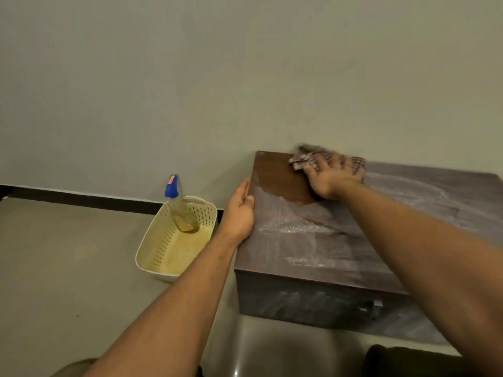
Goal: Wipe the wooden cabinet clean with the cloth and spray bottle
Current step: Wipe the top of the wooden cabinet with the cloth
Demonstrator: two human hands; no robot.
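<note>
Floor [68, 254]: pale and smooth on your left, running back to a dark skirting strip [81, 198] under a plain greenish wall [245, 77].
Basket [160, 240]: cream and perforated; it sat on the floor just left of the cabinet, its long axis running near to far.
Spray bottle [181, 210]: it leaned in the basket's far end, base down. Its long axis tilted up and to the far left, so the blue nozzle pointed toward the wall. The clear body looked yellowish.
Left hand [239, 210]: yours lay flat on the cabinet's left edge, fingers straight and pointing far, thumb over the top; it held nothing.
Cabinet [313, 248]: low, dark wood, backed against the wall, with its long axis running left to right. Whitish smears and streaks covered most of the top, while the far-left corner showed bare brown grain. A small metal fitting sat on the near face.
Cloth [304, 157]: checked and bunched, at the top's far edge near that brown corner.
Right hand [329, 178]: yours pressed down on the cloth with fingers spread; it was blurred.
</note>
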